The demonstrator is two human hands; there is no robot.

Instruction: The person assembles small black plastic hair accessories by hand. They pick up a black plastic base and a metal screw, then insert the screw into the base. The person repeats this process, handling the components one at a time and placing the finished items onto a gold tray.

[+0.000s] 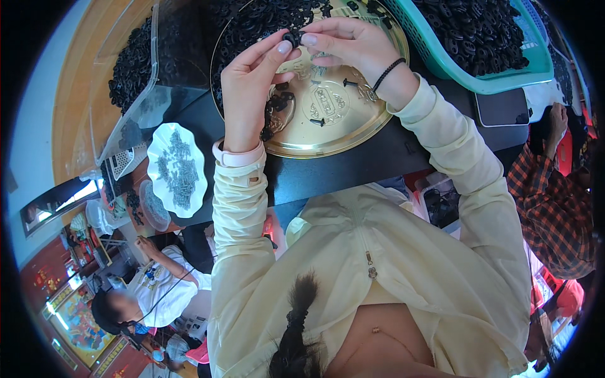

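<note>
Above a round gold tray (343,135), my left hand (255,79) and my right hand (353,47) meet fingertip to fingertip. Between them is a small black plastic piece (292,39), pinched by both hands; its exact shape is partly covered by the fingers. Loose black parts (252,34) are heaped on the tray's far left side. Two small black peg-like pieces, one (317,121) near the tray's front and another (350,82) below my right wrist, lie apart on the gold surface. More black bits (277,104) sit beside my left wrist.
A teal basket (466,79) of black oval parts stands at the far right, with a phone (502,108) before it. On the left are a white scalloped dish (157,189) of tiny greyish pieces and a clear bin (142,94) by more black parts. Other people sit on both sides.
</note>
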